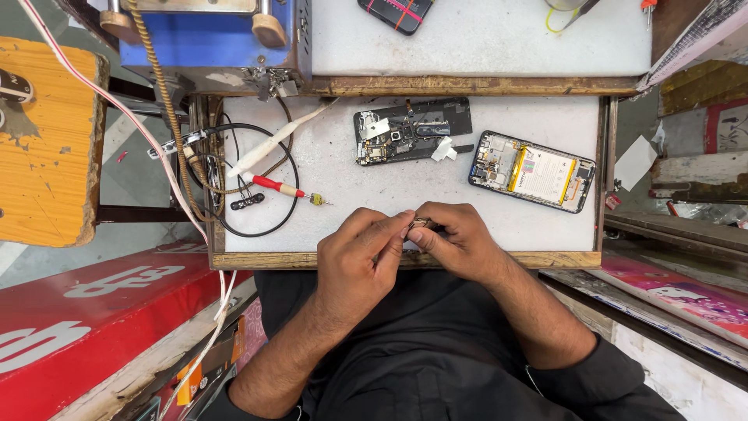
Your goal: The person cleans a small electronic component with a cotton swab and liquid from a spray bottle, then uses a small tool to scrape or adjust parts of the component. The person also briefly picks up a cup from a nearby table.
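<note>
Holding: left hand point(360, 253) and right hand point(452, 242) pinch one small metal part point(421, 224) between fingertips
Far right: opened phone point(532, 171) on white surface point(343, 195)
Left: red screwdriver point(284, 189)

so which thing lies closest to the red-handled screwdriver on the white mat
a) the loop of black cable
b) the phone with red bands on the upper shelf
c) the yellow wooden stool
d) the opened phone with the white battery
a: the red-handled screwdriver lies across the loop of black cable at the left of the white mat, while the opened phone with the white battery sits far over at the right side.
</note>
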